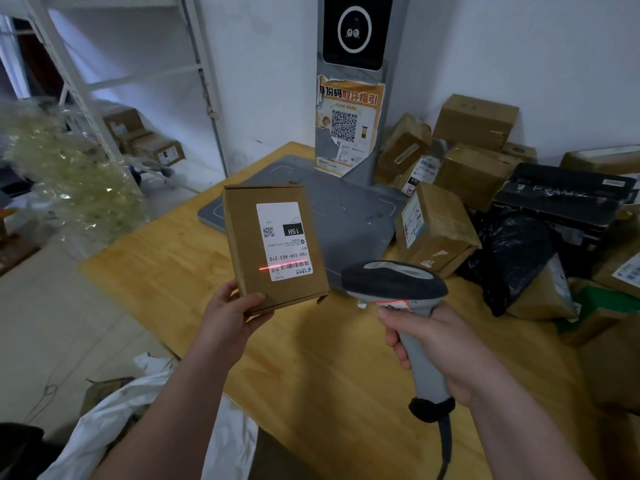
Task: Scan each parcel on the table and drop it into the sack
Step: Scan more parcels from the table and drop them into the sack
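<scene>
The left forearm reached up from the lower left, over the near left corner of the table (pixel 329 368). The left hand (pixel 230 318) gripped a flat cardboard box (pixel 277 247) by its lower left corner, thumb on the front face and fingers hidden behind. The box was held clear above the left part of the table, leaning a little to the left, with its white label (pixel 284 240) turned towards the camera and reading upside down. A thin red line of light (pixel 284 265) lay across the barcode near the label's lower end.

The right forearm came in from the lower right, above the near right part of the table. The right hand (pixel 440 344) was wrapped round the grey handle of a barcode scanner (pixel 394 282), forefinger at the front just under the dark head. The head pointed left towards the box, near it but not touching. A dark cable (pixel 445 445) hung from the handle's foot.

The two hands were apart, each clamped on its own thing.

More parcels (pixel 474 174) lay heaped on the far right part of the table, a black plastic bag (pixel 512 251) among them. A grey stand (pixel 346 209) with a flat base stood at the far middle. The white sack (pixel 114 420) lay on the floor beside the table's near left edge.
</scene>
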Demonstrator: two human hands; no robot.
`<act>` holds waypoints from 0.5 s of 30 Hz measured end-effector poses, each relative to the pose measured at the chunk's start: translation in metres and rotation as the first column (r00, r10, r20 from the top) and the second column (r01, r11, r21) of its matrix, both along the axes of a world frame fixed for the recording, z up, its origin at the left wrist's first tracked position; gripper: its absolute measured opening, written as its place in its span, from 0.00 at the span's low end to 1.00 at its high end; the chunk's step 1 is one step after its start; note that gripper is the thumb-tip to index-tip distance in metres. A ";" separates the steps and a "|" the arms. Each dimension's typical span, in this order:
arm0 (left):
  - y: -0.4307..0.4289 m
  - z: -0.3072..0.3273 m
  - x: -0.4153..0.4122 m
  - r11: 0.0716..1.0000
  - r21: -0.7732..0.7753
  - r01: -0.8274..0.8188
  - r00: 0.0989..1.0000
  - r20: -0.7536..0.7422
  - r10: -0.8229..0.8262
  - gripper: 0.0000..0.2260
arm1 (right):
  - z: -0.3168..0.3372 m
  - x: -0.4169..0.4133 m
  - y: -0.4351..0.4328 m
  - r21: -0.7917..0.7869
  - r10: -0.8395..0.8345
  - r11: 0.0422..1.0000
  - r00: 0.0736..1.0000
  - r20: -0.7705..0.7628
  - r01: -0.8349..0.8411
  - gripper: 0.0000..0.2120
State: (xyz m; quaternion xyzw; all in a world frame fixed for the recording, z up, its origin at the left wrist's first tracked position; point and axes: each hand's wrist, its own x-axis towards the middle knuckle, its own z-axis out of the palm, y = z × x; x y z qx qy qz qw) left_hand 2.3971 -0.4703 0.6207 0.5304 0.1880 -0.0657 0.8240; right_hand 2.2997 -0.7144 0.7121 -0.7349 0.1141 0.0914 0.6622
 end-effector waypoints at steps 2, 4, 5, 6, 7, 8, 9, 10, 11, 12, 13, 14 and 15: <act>0.003 0.000 -0.001 1.000 0.002 -0.012 1.000 -0.003 0.012 0.13 | 0.001 -0.001 0.001 -0.012 0.019 1.000 1.000 -0.007 -0.019 0.08; 0.006 0.001 -0.002 1.000 -0.004 -0.025 1.000 -0.006 0.025 0.13 | 0.002 -0.001 0.003 -0.023 0.031 0.999 0.999 -0.015 -0.032 0.09; 0.007 0.001 -0.003 0.999 -0.012 -0.030 1.000 -0.007 0.030 0.12 | 0.002 -0.001 0.004 -0.025 0.033 0.999 0.999 -0.019 -0.033 0.10; 0.008 0.002 -0.004 0.999 -0.017 -0.031 0.999 -0.007 0.031 0.12 | 0.002 -0.001 0.005 -0.023 0.032 0.999 0.999 -0.022 -0.032 0.11; 0.009 0.003 -0.005 0.999 -0.021 -0.032 0.999 -0.006 0.032 0.12 | 0.002 -0.001 0.006 -0.019 0.031 0.999 0.999 -0.022 -0.031 0.10; 0.010 0.003 -0.006 0.999 -0.021 -0.032 0.999 -0.006 0.032 0.12 | 0.002 0.000 0.007 -0.013 0.030 0.999 0.999 -0.020 -0.030 0.10; 0.011 0.003 -0.007 0.999 -0.023 -0.031 1.000 -0.005 0.031 0.12 | 0.003 0.000 0.008 -0.006 0.031 1.000 0.999 -0.014 -0.031 0.09; 0.012 0.003 -0.008 0.999 -0.022 -0.030 1.000 -0.005 0.030 0.12 | 0.003 0.001 0.010 -0.002 0.031 1.000 1.000 -0.006 -0.031 0.09; 0.013 0.004 -0.010 0.999 -0.022 -0.030 1.000 -0.002 0.030 0.13 | 0.003 0.001 0.011 -0.001 0.031 1.000 1.000 0.002 -0.031 0.09; 0.015 0.004 -0.011 0.999 -0.021 -0.031 1.000 0.001 0.031 0.14 | 0.003 0.002 0.012 -0.002 0.033 0.999 0.999 0.009 -0.033 0.09; 0.017 0.004 -0.012 0.999 -0.020 -0.033 0.999 0.002 0.033 0.14 | 0.002 0.003 0.015 -0.002 0.036 0.999 0.999 0.013 -0.036 0.09; 0.019 0.005 -0.013 0.999 -0.017 -0.036 0.999 0.004 0.036 0.14 | 0.001 0.004 0.017 0.000 0.043 0.999 0.999 0.013 -0.043 0.08; 0.022 0.006 -0.015 0.999 -0.014 -0.040 0.999 0.006 0.041 0.13 | 0.000 0.006 0.021 0.003 0.051 0.999 0.999 0.010 -0.051 0.08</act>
